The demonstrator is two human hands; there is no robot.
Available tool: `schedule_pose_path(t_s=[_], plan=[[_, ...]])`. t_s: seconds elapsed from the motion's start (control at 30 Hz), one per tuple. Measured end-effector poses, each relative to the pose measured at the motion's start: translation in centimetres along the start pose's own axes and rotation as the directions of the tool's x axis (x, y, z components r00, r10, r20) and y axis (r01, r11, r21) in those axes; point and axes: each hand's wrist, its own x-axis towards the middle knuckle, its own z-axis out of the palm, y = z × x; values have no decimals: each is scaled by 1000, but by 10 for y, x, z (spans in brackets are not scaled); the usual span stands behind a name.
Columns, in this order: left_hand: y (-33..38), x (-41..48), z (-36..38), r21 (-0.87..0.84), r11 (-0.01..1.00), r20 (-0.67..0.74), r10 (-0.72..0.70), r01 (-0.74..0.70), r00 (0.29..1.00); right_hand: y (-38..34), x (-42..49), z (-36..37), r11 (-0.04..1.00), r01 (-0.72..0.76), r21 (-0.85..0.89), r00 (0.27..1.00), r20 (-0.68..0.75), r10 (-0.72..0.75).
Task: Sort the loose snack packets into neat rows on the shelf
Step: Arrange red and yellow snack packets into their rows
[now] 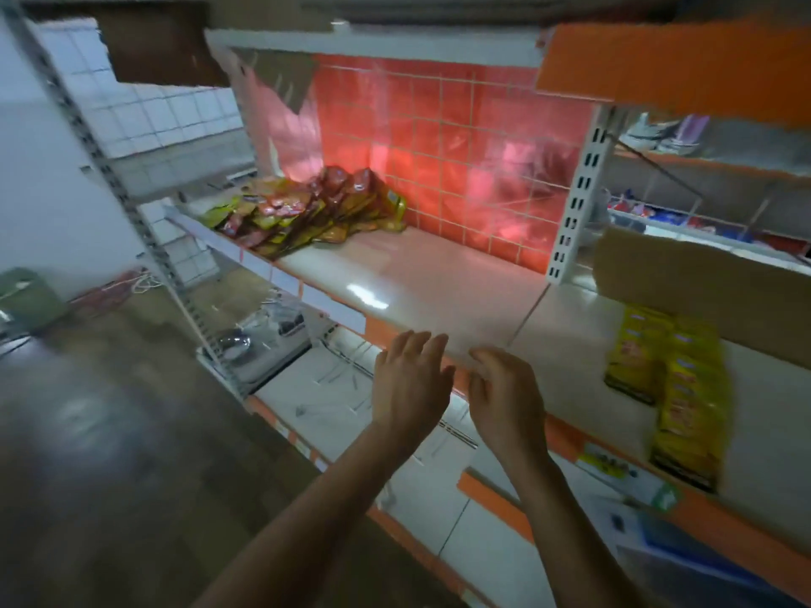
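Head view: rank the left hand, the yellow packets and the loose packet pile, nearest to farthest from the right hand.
1. The left hand, just left of the right hand.
2. The yellow packets, off to the right.
3. The loose packet pile, far back left.

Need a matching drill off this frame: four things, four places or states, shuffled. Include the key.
Things:
1. loose snack packet pile
2. yellow packets
3. left hand
4. cardboard box

Places or states:
A. at the front edge of the shelf, fingers straight, holding nothing
B. far left end, back by the red tiled wall
C. right-hand bay, laid in lines running toward the front edge
D. right side, just above the yellow packets

Pairs: 1-B, 2-C, 3-A, 4-D
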Motion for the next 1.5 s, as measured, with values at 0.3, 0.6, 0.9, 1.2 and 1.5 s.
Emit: schedule_pose_path(t_s=[0.3, 0.6, 0.9, 1.2, 1.5], plan=[[-130, 80, -8, 99, 983, -30, -155, 157, 988, -67, 104, 106, 995, 39, 96, 994, 97, -48], [-234, 177, -14, 134, 939, -12, -317, 315, 948, -115, 214, 187, 988, 23, 155, 977, 207, -55], [-338, 279, -27, -54, 929, -96, -370, 367, 924, -167, 307, 250, 955, 7, 296, 988, 143, -52], [-444, 369, -24, 140, 990, -6, -26, 26, 1000, -217, 386, 314, 983, 142, 115, 990, -33, -139], [-467, 407, -17, 241, 915, 238, 266, -322, 934, -236, 403, 343, 984, -113, -135, 986, 109, 128]])
